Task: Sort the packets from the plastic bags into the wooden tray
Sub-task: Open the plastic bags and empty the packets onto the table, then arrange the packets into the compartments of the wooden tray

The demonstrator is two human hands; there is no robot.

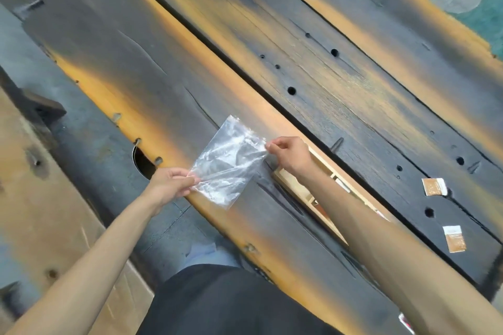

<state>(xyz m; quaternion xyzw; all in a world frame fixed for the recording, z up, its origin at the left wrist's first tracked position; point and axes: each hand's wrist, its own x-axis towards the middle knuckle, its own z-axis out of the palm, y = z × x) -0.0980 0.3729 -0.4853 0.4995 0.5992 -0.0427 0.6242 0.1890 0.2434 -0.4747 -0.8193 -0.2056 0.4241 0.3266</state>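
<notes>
Both hands, left hand (170, 182) and right hand (288, 153), are pinched on the plastic bag (227, 163), probably so it's stretched open over the worktop (340, 90).

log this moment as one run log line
left hand: pinches clear plastic bag | right hand: pinches opposite corner | light wooden tray: under right forearm | two brown-and-white packets: on table
</notes>
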